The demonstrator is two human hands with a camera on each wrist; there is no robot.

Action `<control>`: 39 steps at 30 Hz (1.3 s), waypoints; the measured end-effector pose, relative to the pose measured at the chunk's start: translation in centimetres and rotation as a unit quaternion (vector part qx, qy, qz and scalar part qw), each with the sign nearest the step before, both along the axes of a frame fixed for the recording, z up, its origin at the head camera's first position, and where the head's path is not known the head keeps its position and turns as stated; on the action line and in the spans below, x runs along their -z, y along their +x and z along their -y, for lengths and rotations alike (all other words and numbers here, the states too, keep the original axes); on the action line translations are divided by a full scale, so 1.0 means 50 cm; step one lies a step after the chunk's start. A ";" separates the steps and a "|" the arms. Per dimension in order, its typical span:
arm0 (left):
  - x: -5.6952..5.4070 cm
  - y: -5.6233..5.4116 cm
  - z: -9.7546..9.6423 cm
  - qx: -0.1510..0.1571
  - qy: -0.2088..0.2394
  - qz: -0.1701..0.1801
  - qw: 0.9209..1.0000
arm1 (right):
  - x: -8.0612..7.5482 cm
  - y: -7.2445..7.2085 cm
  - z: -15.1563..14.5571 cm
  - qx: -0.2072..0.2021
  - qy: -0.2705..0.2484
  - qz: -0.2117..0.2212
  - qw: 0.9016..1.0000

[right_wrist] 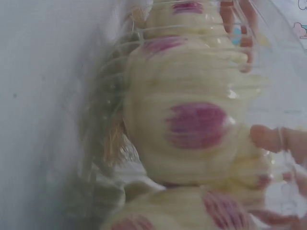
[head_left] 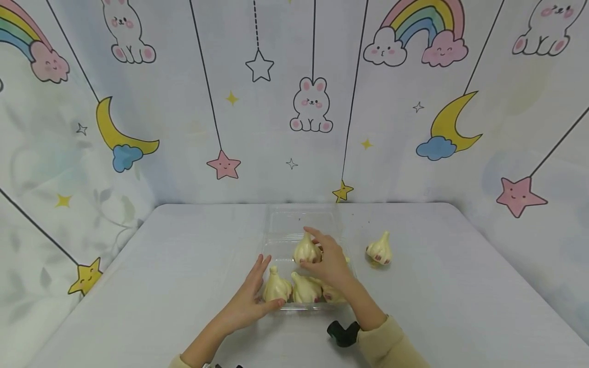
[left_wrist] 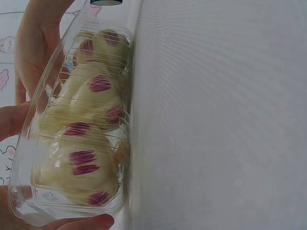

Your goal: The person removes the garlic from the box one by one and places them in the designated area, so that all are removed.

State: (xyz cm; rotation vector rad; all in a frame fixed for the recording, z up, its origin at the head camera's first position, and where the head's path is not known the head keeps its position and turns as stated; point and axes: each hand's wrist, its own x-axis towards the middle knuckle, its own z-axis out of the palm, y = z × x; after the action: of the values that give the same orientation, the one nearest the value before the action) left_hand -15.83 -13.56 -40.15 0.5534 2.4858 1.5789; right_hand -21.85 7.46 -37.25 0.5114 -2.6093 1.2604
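Note:
My right hand (head_left: 332, 263) pinches a pale garlic bulb (head_left: 306, 250) between thumb and fingers, stem up, at the back of a clear plastic clamshell box (head_left: 313, 307). In the box's front row sit several garlic bulbs, among them one at the left (head_left: 277, 287) and one in the middle (head_left: 306, 289); purple patches (left_wrist: 100, 83) show through the ribbed wall in the left wrist view. At the box's front left corner rests my left hand (head_left: 250, 296), fingers extended along the side and thumb at the front. My right hand partly hides the bulbs behind it.
The box's clear lid (head_left: 301, 220) lies folded back on the white table (head_left: 184, 266). Another garlic bulb (head_left: 381, 250) sits to the right of the box. A black angled object (head_left: 342, 335) is beside my right wrist. Patterned cloth (head_left: 285, 138) rises behind the table.

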 end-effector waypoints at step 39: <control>0.003 -0.002 0.001 -0.006 0.005 0.000 1.000 | -0.040 0.016 -0.109 0.021 -0.054 0.038 0.998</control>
State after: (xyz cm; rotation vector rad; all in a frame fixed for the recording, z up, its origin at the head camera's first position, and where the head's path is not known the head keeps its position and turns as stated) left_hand -15.92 -13.61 -40.31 0.5427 2.4870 1.5968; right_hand -21.04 12.89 -35.23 0.3950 -2.5811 1.4249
